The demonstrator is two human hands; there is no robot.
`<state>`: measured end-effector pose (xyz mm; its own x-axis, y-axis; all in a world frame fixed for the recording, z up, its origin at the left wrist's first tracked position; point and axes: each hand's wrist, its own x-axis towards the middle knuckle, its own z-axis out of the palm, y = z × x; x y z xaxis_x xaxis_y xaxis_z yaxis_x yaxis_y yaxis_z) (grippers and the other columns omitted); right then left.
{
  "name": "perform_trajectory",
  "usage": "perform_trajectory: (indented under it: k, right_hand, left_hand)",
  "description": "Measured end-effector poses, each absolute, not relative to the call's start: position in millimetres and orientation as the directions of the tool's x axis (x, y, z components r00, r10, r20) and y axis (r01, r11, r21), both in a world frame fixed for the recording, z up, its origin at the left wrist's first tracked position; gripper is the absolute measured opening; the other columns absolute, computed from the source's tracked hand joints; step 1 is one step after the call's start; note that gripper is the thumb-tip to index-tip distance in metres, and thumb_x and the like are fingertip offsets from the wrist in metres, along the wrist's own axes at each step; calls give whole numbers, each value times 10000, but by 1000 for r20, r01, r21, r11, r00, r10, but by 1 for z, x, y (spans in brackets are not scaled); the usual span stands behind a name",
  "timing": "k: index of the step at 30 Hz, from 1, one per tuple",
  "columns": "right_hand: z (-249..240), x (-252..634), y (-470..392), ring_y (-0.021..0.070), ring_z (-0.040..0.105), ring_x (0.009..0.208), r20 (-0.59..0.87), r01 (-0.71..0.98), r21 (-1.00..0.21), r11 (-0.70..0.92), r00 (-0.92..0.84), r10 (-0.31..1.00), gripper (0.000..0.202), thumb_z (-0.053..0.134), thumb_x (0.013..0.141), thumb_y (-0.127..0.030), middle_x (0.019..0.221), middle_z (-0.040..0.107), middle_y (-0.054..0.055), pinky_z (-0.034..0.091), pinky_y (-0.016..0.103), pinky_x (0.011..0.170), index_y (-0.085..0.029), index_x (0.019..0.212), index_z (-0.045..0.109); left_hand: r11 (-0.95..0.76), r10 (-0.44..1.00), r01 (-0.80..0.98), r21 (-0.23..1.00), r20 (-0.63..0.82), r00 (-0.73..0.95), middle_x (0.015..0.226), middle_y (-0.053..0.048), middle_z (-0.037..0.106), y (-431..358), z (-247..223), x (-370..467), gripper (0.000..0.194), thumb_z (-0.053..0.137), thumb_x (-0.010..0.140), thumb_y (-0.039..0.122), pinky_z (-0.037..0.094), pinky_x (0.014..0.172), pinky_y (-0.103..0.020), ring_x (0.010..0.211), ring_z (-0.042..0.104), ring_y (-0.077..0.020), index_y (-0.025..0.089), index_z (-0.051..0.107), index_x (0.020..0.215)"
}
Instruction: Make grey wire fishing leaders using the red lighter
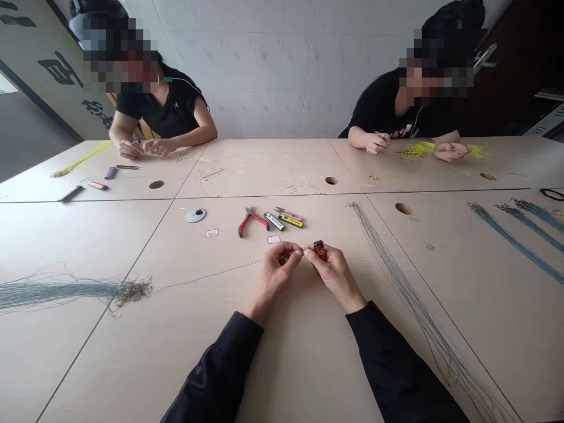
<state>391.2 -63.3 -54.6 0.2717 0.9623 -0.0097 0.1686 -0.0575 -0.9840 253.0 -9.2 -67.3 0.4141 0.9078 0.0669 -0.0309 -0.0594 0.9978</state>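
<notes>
My left hand pinches the end of a thin cord, which trails left across the table toward a bundle of blue-grey cords with metal clasps. Its fingertips meet those of my right hand. A red and black lighter is tucked in my right hand while its thumb and forefinger pinch at the same spot. What lies between the fingertips is too small to make out. Just beyond my hands are red-handled pliers, a black and white lighter, a yellow lighter and pink thread snips.
Another cord bundle runs down the table right of my hands. Blue bundles lie farther right. A silver disc sits beyond my left hand. Across the table, two people in black work with yellow cords.
</notes>
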Motion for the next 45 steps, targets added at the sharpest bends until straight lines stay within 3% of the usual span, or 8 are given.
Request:
perform_trajectory:
  k: [5, 13, 24, 33, 45]
  right_hand:
    - [-60, 392, -62, 87, 239, 519, -42, 84, -994, -64, 246, 968, 332, 599, 841, -489, 592, 305, -54, 222, 237, 476, -175, 750, 545]
    - [-68, 394, -60, 93, 250, 516, -69, 80, -993, -88, 217, 974, 332, 582, 845, -490, 582, 291, -57, 217, 238, 469, -175, 752, 542]
    - [-53, 391, -63, 113, 438, 585, 118, 282, -959, 21, 331, 936, 302, 606, 849, -462, 674, 535, -18, 371, 226, 555, -163, 872, 642]
    - [-54, 395, -65, 132, 542, 630, 192, 476, -879, 26, 303, 934, 250, 595, 853, -412, 733, 648, 8, 427, 224, 602, -171, 857, 657]
    - [-53, 396, -66, 131, 558, 652, 171, 495, -869, 16, 270, 947, 228, 578, 850, -383, 774, 663, 15, 438, 219, 604, -169, 866, 654]
  left_hand:
    - [-86, 912, -37, 996, 94, 399, 833, -26, 637, -8, -69, 252, 232, 614, 854, 361, 389, 628, -239, 664, 484, -109, 169, 680, 968]
    - [-106, 901, -16, 994, 102, 422, 809, -32, 649, -9, -67, 253, 227, 618, 854, 371, 377, 614, -235, 663, 492, -110, 151, 676, 871]
    - [-106, 907, 39, 994, 81, 413, 672, 14, 528, -11, -71, 256, 252, 594, 852, 388, 341, 553, -223, 591, 413, -92, 139, 622, 830]
    - [-225, 912, 161, 961, 149, 383, 689, -2, 590, -15, -72, 258, 198, 585, 854, 328, 362, 554, -228, 594, 457, -96, 143, 633, 801]
    - [-242, 926, 186, 952, 169, 337, 715, -15, 622, -14, -72, 259, 214, 558, 876, 338, 386, 585, -236, 621, 499, -109, 151, 636, 808]
